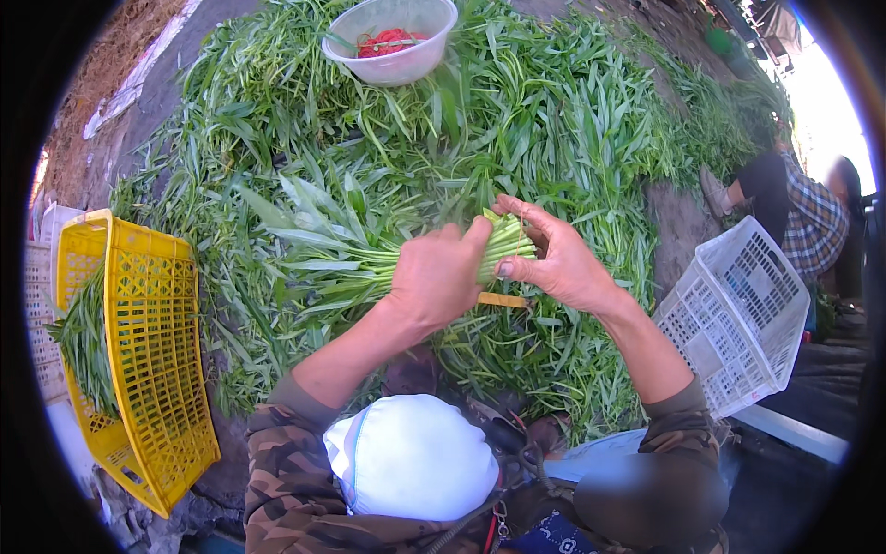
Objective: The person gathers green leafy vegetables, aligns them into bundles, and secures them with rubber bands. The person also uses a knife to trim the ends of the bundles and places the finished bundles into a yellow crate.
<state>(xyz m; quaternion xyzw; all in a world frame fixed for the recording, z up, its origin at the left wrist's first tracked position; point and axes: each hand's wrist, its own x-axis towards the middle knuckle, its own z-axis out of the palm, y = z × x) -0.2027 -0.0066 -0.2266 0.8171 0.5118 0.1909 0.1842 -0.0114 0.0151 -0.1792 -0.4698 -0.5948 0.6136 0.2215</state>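
A bunch of long-leaved greens, like water spinach (365, 263), lies sideways in front of me, leaves to the left and pale cut stem ends to the right. My left hand (436, 270) is closed around its stems. At the stem ends, my right hand (558, 260) curves with fingers above and thumb below. Between that thumb and those fingers runs a thin reddish line, which looks like a stretched rubber band (520, 231). Under the stems shows a short yellow strip (503, 300); its kind is unclear.
Loose greens (572, 129) cover the ground all around. A whitish bowl (397, 69) with a red tangle (388, 42) stands at the far side. A yellow crate (152, 323) holding greens is at left, a white crate (734, 319) at right. Another person (812, 217) sits at far right.
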